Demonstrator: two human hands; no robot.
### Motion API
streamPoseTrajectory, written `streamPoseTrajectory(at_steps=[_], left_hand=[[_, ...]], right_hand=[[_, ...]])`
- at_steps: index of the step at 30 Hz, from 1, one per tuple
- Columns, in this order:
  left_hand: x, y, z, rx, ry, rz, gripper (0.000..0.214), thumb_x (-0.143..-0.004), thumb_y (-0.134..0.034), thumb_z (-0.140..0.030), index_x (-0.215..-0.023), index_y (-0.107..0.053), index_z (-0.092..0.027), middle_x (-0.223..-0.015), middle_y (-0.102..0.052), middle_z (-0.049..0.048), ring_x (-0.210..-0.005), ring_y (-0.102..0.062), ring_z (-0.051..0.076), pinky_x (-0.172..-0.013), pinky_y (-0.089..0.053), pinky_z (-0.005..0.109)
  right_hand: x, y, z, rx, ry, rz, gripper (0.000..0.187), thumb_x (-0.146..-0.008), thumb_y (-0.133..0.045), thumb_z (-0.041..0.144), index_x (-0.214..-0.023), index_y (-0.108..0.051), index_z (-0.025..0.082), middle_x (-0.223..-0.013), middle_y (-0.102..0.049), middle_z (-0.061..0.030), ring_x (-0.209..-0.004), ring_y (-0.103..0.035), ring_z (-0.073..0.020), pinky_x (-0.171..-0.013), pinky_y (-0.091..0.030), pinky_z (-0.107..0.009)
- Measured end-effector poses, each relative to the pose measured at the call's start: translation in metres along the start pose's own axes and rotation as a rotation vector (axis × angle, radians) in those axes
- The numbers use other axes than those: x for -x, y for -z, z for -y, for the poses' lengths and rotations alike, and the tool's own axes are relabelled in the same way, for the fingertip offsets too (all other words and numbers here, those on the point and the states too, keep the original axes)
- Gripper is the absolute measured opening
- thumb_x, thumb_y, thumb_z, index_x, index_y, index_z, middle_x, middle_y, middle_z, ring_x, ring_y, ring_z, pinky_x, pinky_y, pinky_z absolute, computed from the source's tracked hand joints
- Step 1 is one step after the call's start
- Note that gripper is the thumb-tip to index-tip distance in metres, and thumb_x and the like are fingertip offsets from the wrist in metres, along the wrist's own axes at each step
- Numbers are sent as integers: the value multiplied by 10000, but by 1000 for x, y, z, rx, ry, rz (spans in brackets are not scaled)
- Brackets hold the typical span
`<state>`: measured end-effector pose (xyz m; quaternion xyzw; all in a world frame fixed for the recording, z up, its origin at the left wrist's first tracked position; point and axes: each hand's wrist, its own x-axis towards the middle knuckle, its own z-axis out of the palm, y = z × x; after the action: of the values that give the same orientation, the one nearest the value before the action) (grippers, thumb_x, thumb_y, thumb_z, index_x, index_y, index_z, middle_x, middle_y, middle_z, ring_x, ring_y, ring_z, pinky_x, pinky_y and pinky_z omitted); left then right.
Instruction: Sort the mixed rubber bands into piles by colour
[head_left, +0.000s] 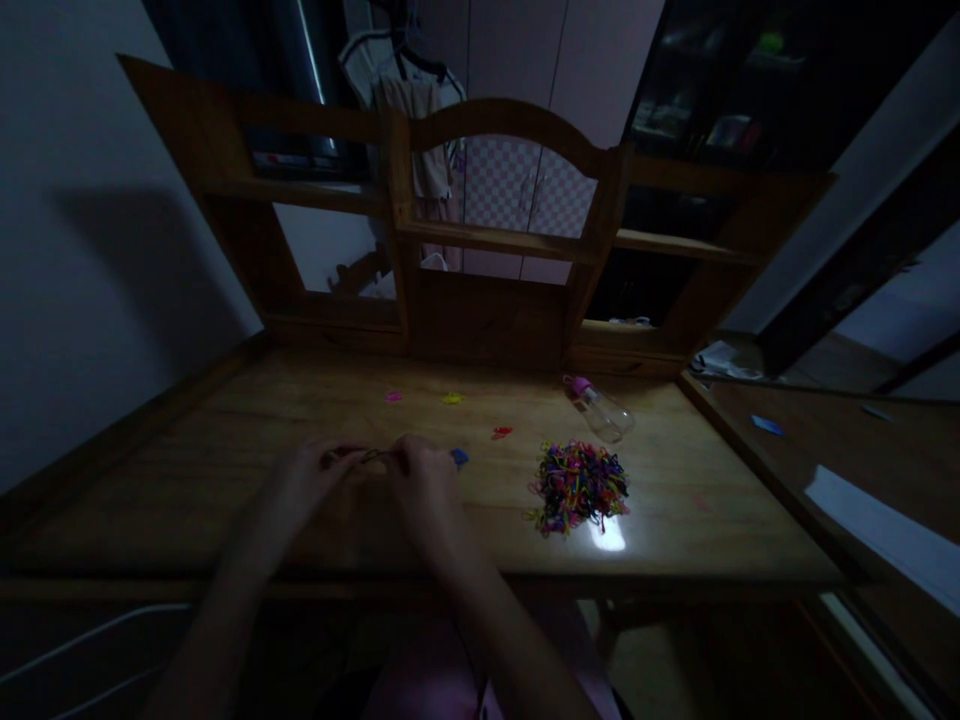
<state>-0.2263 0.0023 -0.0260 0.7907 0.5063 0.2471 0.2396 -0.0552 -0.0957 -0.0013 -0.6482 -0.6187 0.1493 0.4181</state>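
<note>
A left hand point(319, 477) and a right hand point(426, 482) pinch a thin piece point(372, 456) between them over a wooden desk point(697, 460).
The fingertips of both are closed on the thin piece and hide its ends; in the dim light its exact shape and colour stay unclear. A small blue cluster point(460, 458) lies just beside the right hand, perhaps partly covered. Farther right, a multicoloured heap point(579, 485) tangles too densely to separate, near a clear bottle point(604, 412) on its side.

The table point(247, 430) is made of smooth, glossy wood, the far shelf point(487, 318) of duller wood; a rough surface is formed by the heaped loops point(579, 485) at right.
</note>
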Motion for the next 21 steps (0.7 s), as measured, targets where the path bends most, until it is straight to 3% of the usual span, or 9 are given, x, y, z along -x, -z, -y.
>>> streamPoseTrajectory(at_steps=[4, 8, 11, 14, 18, 21], left_hand=[[1, -5, 8, 49, 31, -86, 379, -814, -584, -483, -1032, -645, -179, -976, -697, 57, -843, -659, 224, -784, -527, 351], [6, 5, -9, -18, -31, -254, 360, -858, -518, -498, -1009, -656, -201, -1023, -660, 49, -832, -645, 208, -800, -515, 346], [10, 10, -39, -54, -104, -330, 325, -890, -489, -469, -974, -656, -203, -994, -638, 39, -802, -627, 189, -753, -505, 316], [4, -1, -80, -72, -229, -314, 281, -925, -465, -410, -955, -647, -197, -974, -623, 38, -797, -608, 172, -719, -485, 286], [-17, -35, -137, -187, -488, -137, 258, -966, -411, -306, -1005, -638, -190, -1030, -597, 61, -858, -595, 170, -747, -460, 282], [-29, -64, -172, -252, -691, 15, 221, -959, -417, -236, -954, -630, -178, -1006, -581, 75, -849, -581, 177, -740, -446, 296]], right_hand=[[-8, -19, 5, 6, -9, 28, 126, -886, -559, 162, -955, -659, 194, -899, -710, -78, -829, -660, -222, -694, -456, -288], [-1, -3, 0, -48, 3, -40, 209, -871, -574, 146, -1053, -661, 201, -902, -715, -57, -813, -669, -196, -715, -480, -272], [14, 45, -8, -94, 28, -148, 186, -885, -579, 198, -1047, -669, 198, -888, -714, -44, -780, -669, -175, -703, -497, -259], [38, 112, -26, -60, 43, -284, 182, -922, -532, 259, -1020, -678, 209, -920, -713, -47, -815, -670, -172, -750, -506, -277], [71, 191, -70, 69, -95, -451, 228, -915, -542, 363, -1002, -679, 203, -929, -720, -59, -822, -678, -200, -736, -528, -319], [92, 225, -108, 105, -169, -460, 294, -886, -566, 424, -1029, -675, 192, -977, -715, -81, -806, -680, -216, -711, -554, -348]])
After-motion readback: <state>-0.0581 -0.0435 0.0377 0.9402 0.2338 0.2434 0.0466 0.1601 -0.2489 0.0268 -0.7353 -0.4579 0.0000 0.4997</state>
